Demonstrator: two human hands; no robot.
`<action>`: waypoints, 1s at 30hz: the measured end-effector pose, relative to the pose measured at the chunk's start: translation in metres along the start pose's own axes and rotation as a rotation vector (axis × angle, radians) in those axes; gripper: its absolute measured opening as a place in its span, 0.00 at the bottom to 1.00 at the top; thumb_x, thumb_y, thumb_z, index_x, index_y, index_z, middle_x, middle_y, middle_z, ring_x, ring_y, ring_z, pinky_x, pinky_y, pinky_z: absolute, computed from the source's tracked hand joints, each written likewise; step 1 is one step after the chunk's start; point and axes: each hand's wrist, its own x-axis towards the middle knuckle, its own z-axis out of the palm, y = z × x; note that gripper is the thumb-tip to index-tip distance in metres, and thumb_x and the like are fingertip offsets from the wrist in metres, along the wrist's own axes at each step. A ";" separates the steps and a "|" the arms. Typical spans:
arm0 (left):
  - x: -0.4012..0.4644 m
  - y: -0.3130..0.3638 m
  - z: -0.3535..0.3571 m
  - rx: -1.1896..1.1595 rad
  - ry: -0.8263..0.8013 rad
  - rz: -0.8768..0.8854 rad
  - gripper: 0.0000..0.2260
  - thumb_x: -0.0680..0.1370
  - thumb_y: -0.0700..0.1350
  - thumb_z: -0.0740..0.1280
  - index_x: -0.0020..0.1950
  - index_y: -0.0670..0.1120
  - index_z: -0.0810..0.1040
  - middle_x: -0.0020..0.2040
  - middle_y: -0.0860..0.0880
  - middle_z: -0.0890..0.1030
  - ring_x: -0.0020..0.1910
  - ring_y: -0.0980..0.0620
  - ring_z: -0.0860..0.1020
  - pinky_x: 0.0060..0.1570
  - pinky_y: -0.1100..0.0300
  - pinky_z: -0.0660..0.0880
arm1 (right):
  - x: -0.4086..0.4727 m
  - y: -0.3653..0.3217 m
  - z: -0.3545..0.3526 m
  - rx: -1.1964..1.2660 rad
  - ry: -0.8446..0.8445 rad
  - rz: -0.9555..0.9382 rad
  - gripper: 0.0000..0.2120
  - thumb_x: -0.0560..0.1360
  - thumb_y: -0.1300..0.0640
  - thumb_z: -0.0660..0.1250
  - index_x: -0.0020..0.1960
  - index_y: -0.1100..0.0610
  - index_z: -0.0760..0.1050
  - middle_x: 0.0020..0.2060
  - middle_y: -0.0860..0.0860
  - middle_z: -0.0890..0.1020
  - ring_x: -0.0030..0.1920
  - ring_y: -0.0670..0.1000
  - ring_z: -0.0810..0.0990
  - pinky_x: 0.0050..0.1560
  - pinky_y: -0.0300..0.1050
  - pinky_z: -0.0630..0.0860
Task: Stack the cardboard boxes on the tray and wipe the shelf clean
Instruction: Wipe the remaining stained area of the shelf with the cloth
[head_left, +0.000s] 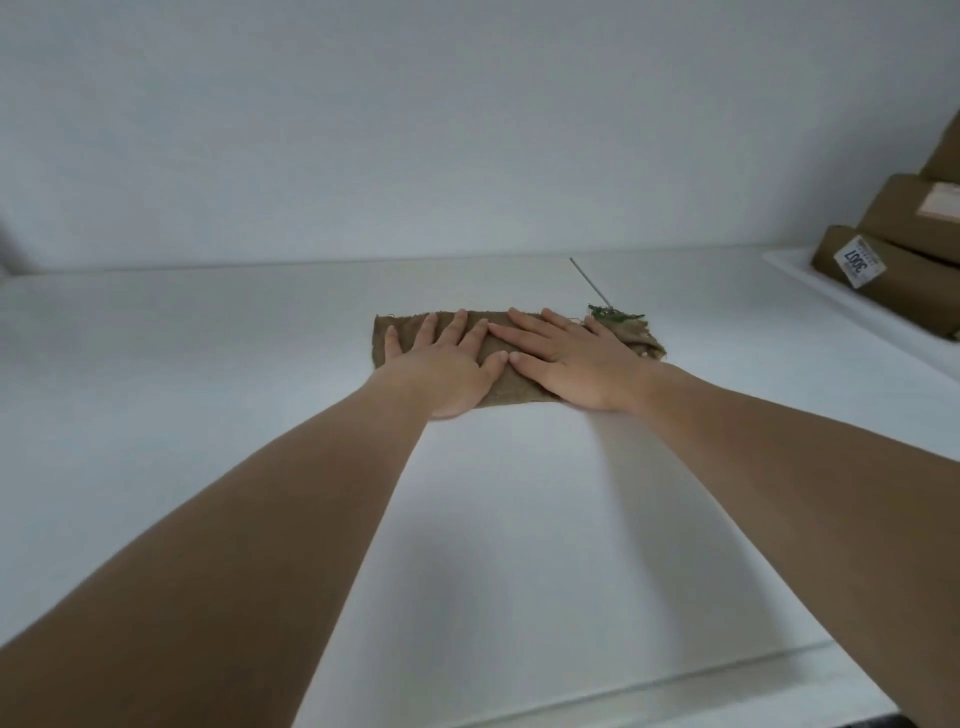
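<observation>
Pressing down with both palms, I have my left hand (441, 364) and right hand (566, 358) flat on the brown, coarse-woven rectangular cloth (498, 332), which lies on the smooth white shelf (208, 338) a little above the middle of my view. My fingers (457, 327) are straight and slightly spread on the left hand; those of the right hand lie straight and closer together, angled toward ten o'clock, so that the two thumbs nearly meet over the middle of the cloth. Neither hand curls round anything.

At two o'clock from my right hand, the cloth's frayed corner is rumpled, and a small green sprig with a thin grey stem (605, 306) lies against that corner, the stem pointing up toward eleven o'clock. It sits just beside my right knuckles, on the shelf's surface.

Far out at three o'clock, the stacked brown cardboard boxes (893, 244) rest on the shallow white rectangular tray (810, 280), well apart from the cloth. The lowest box carries a white printed label on its near end; the one above has a pale strip on its top. Their edges look soft and rounded.

Behind the shelf, at twelve o'clock, stands a plain matt white wall (467, 130).
</observation>
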 end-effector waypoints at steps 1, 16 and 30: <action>-0.008 0.000 0.002 0.001 0.005 0.006 0.27 0.80 0.62 0.41 0.78 0.56 0.42 0.78 0.56 0.41 0.77 0.49 0.41 0.72 0.38 0.39 | -0.009 -0.004 0.001 0.006 -0.002 0.004 0.22 0.81 0.39 0.42 0.75 0.31 0.43 0.77 0.35 0.45 0.78 0.46 0.44 0.76 0.59 0.40; -0.136 0.011 0.017 -0.008 -0.033 0.057 0.27 0.80 0.62 0.40 0.78 0.55 0.39 0.78 0.55 0.39 0.77 0.48 0.38 0.72 0.38 0.37 | -0.129 -0.063 0.014 0.012 -0.023 0.024 0.23 0.82 0.39 0.43 0.75 0.31 0.42 0.77 0.35 0.43 0.78 0.45 0.42 0.76 0.56 0.39; -0.214 0.010 0.027 -0.007 -0.058 0.102 0.28 0.80 0.62 0.40 0.78 0.55 0.39 0.77 0.55 0.36 0.76 0.49 0.36 0.72 0.39 0.36 | -0.201 -0.107 0.023 0.010 -0.045 0.065 0.23 0.80 0.37 0.42 0.73 0.29 0.40 0.76 0.35 0.41 0.77 0.44 0.38 0.76 0.57 0.37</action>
